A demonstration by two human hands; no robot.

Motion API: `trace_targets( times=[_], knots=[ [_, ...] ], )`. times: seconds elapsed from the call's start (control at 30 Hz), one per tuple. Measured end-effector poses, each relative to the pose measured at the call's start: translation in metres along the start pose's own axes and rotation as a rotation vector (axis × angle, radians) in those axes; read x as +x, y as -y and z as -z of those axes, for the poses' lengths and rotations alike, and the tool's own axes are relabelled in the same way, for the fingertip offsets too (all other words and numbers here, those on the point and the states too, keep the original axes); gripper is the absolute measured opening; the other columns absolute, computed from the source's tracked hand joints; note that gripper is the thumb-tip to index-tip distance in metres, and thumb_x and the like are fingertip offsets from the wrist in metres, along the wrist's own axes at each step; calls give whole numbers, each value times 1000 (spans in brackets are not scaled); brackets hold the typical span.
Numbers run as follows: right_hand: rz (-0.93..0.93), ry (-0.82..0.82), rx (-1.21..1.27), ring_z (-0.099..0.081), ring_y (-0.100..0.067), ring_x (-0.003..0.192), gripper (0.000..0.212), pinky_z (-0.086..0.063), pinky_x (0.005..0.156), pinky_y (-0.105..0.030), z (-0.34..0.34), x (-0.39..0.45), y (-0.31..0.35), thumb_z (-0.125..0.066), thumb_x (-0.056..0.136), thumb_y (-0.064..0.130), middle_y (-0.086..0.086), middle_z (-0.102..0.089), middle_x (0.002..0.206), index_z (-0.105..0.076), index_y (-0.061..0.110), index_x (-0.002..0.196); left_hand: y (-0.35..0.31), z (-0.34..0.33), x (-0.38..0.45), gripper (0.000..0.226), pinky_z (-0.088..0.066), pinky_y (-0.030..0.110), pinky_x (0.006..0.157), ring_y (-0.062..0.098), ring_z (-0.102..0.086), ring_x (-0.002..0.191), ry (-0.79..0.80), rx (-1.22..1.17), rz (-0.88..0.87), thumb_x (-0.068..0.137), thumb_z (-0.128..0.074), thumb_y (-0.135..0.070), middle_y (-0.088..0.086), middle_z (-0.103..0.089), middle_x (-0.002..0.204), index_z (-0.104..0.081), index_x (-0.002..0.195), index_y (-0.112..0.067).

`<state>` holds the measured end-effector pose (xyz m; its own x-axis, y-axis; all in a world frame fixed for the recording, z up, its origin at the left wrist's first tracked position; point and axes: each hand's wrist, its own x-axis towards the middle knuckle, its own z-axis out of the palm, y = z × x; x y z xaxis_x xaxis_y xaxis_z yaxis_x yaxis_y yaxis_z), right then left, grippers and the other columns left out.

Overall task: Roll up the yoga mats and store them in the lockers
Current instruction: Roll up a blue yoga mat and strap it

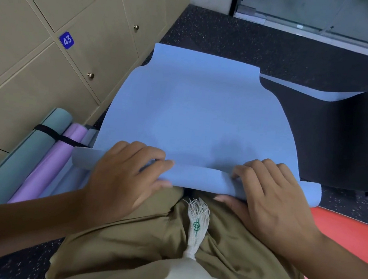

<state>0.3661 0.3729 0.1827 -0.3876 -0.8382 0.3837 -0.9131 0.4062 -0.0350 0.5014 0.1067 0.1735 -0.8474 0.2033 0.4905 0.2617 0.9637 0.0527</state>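
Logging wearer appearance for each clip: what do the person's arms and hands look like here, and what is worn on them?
Both forearms are bare as far as the frame shows; no sleeve reaches into view. The left hand and right hand wear no gloves, and no rings, watch or bracelet are visible. Fingernails are short and unpainted. Below the arms are olive-khaki trousers and a white fringed cloth strip with a green embroidered mark.
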Motion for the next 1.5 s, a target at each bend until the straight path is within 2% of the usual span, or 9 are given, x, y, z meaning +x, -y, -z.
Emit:
trace_targets(
  times=[0.13, 0.3, 0.43, 0.73, 0.9, 0.97, 1.13, 1.37, 1.5],
  knots=[
    [58, 5, 7, -52, -31, 72, 41, -38, 67, -40, -2, -1, -2, -50, 104, 52, -9, -59, 87, -50, 11, 104, 3, 1, 4, 55, -38, 39, 64, 28, -54, 76, 82, -2, -58, 97, -54, -64, 2, -55, 106, -62, 108, -10],
    [117, 7, -23, -51, -27, 69, 39, -36, 65, -37, -6, -3, -7, -49, 106, 50, -6, -56, 83, -52, 11, 103, 5, 1, 10, 54, -41, 35, 51, 25, -50, 58, 96, 82, -130, 105, -49, -52, 4, -64, 84, -69, 82, -8],
    [171, 12, -30, -48, -25, 68, 35, -39, 62, -36, -5, -4, -9, -50, 107, 43, -5, -53, 82, -63, 11, 101, 4, 4, 12, 47, -26, 30, 53, 21, -40, 54, 110, 142, -146, 108, -49, -46, 3, -59, 80, -63, 79, -11],
    [199, 58, 40, -42, -20, 56, 34, -22, 56, -27, 0, 13, -20, -50, 106, 36, 1, -47, 74, -63, 15, 83, 11, 14, 29, 62, -27, 26, 45, 21, -47, 45, 276, -85, 111, 89, -42, -75, -5, -50, 66, -59, 69, -18],
    [49, 204, 216, -51, -20, 54, 46, -38, 41, -31, 7, 24, -23, -35, 105, 53, 6, -48, 75, -63, 22, 84, 21, 13, 35, 65, -26, 19, 55, 19, -50, 63, 368, -193, 355, 68, -47, -89, -7, -49, 60, -50, 66, -25],
    [-55, 271, 294, -51, -17, 57, 44, -43, 48, -32, 11, 29, -26, -37, 100, 65, 9, -48, 81, -61, 30, 92, 24, 11, 38, 69, -30, 19, 59, 17, -52, 76, 399, -286, 472, 59, -48, -93, -7, -55, 62, -51, 70, -25],
    [-268, 360, 407, -49, -16, 64, 47, -36, 58, -25, 14, 39, -31, -52, 81, 80, 10, -49, 78, -46, 33, 83, 28, 7, 46, 71, -32, 21, 58, 17, -54, 68, 409, -410, 592, 53, -66, -92, -3, -61, 61, -48, 69, -25],
    [-386, 382, 461, -53, -13, 79, 50, -37, 58, -23, 10, 46, -35, -60, 70, 79, 7, -58, 75, -54, 30, 71, 33, -1, 40, 62, -36, 22, 56, 12, -44, 56, 409, -559, 609, 59, -71, -84, -1, -55, 65, -48, 70, -28],
    [-331, 361, 628, -53, -12, 79, 42, -39, 62, -20, 4, 50, -44, -70, 77, 69, 10, -58, 81, -59, 30, 67, 39, -2, 44, 55, -36, 15, 62, 9, -47, 69, 408, -535, 484, 65, -69, -79, -7, -54, 79, -47, 70, -29]
  ],
)
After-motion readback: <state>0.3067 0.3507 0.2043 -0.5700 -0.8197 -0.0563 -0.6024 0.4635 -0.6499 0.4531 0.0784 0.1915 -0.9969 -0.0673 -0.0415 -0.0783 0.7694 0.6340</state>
